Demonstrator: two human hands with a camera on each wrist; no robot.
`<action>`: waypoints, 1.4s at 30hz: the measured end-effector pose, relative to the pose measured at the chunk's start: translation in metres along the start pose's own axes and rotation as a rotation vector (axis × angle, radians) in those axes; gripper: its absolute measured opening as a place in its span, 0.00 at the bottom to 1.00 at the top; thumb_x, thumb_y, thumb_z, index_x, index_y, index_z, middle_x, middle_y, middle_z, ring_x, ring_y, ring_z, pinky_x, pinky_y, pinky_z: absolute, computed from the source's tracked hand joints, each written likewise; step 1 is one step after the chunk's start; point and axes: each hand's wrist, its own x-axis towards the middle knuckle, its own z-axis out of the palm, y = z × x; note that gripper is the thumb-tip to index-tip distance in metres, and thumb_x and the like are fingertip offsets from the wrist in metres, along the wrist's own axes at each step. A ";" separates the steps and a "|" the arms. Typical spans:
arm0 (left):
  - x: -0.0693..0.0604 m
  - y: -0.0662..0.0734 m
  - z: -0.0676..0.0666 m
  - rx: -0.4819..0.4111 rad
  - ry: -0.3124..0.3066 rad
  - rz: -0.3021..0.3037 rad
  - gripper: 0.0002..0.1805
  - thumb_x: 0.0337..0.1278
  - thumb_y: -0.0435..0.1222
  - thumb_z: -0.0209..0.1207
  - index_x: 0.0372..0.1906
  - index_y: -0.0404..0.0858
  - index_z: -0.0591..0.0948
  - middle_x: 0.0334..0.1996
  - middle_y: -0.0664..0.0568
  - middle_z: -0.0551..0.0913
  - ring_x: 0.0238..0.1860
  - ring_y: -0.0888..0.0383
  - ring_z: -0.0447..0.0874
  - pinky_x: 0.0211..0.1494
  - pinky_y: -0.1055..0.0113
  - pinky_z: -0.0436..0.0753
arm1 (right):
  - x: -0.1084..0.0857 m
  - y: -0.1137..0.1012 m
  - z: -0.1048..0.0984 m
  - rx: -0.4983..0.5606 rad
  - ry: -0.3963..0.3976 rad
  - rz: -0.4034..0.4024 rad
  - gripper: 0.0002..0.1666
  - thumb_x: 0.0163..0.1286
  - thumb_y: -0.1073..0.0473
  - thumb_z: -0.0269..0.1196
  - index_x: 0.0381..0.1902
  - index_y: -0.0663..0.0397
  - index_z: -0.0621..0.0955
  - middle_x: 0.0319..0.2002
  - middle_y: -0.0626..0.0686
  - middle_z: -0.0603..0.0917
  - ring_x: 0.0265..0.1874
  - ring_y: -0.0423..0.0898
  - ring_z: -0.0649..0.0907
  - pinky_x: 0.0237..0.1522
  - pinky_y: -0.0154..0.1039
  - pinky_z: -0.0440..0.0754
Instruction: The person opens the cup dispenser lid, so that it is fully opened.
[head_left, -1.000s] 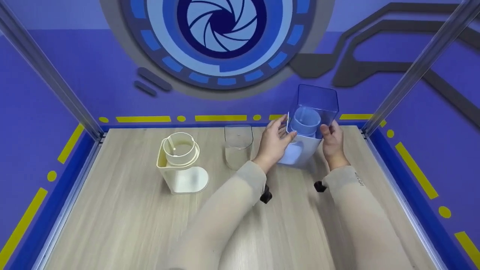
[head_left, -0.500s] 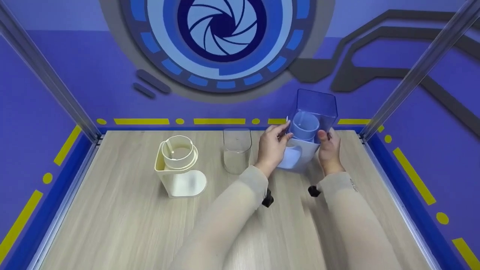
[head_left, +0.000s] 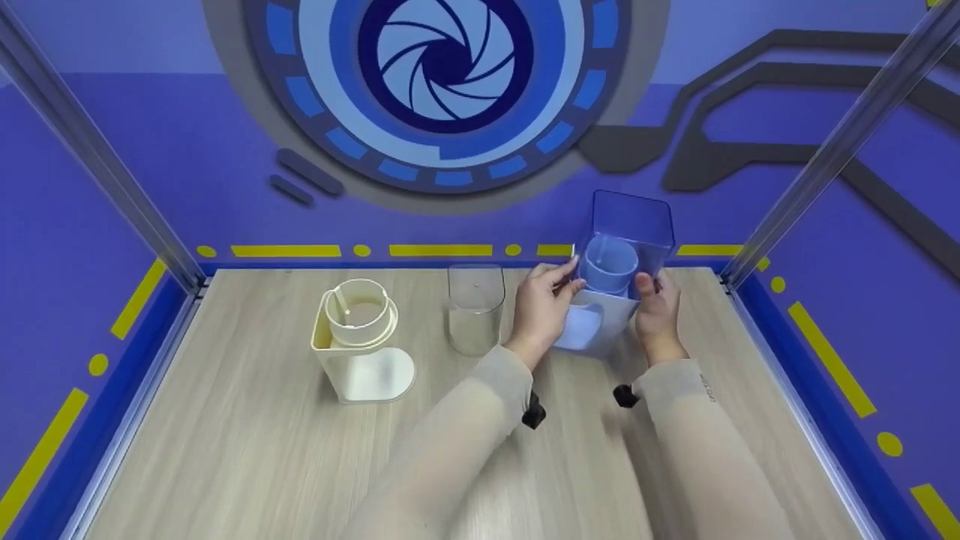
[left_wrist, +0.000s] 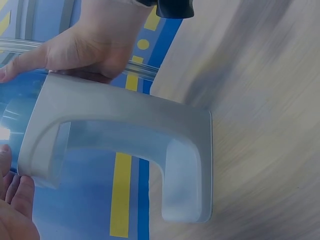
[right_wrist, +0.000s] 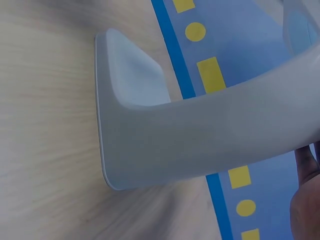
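Currently, both hands are on one assembly near the rear right part of the wood-grain table [head_left: 225,457]. Assembly: pale blue stand [head_left: 615,322], C-shaped in side profile, with a see-through blue box [head_left: 634,208] at its upper end; a blue cup [head_left: 610,270] shows through the box wall.

Left hand [head_left: 541,309]: fingers and thumb pinch the left side of the assembly, around the place where box and stand meet. Right hand [head_left: 660,311]: grips the opposite side, thumb toward the head camera, the other fingers partly hidden behind. The foot of the stand is close to the tabletop; contact with the wood cannot be confirmed from these views.

Just left of the left hand, a clear colourless container [head_left: 476,322] stands on the table, apart from the assembly. Farther left stands a cream stand [head_left: 337,371] with a flat, round-ended foot, also on the table; a cream cup [head_left: 358,319] sits at its top, a thin rod visible inside the rim.

Both forearms are in beige sleeves [head_left: 442,442], each with a small black block [head_left: 533,414] at the cuff. Behind the table: blue-violet back panel [head_left: 150,150] with a circular shutter-like emblem [head_left: 446,64] and a row of yellow dashes [head_left: 441,250] along its lower edge
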 end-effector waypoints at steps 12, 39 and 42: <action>-0.011 0.000 -0.005 -0.035 0.007 0.015 0.23 0.73 0.34 0.74 0.69 0.41 0.89 0.57 0.45 0.91 0.59 0.53 0.94 0.62 0.78 0.90 | -0.014 -0.003 0.004 0.012 0.019 -0.016 0.80 0.40 0.04 0.73 0.68 0.67 0.85 0.53 0.41 0.92 0.55 0.37 0.86 0.68 0.27 0.79; -0.040 -0.010 -0.008 -0.060 0.139 0.086 0.15 0.81 0.33 0.67 0.64 0.34 0.86 0.59 0.41 0.91 0.63 0.49 0.93 0.69 0.72 0.90 | -0.071 -0.015 0.039 0.025 0.190 -0.091 0.76 0.51 0.20 0.83 0.85 0.61 0.73 0.83 0.67 0.75 0.84 0.67 0.74 0.83 0.31 0.75; -0.046 -0.009 -0.007 -0.064 0.163 0.095 0.20 0.77 0.36 0.71 0.66 0.33 0.86 0.61 0.40 0.91 0.65 0.48 0.93 0.72 0.72 0.88 | -0.076 -0.016 0.042 0.005 0.217 -0.108 0.76 0.51 0.20 0.83 0.84 0.61 0.74 0.81 0.69 0.77 0.79 0.69 0.77 0.77 0.26 0.79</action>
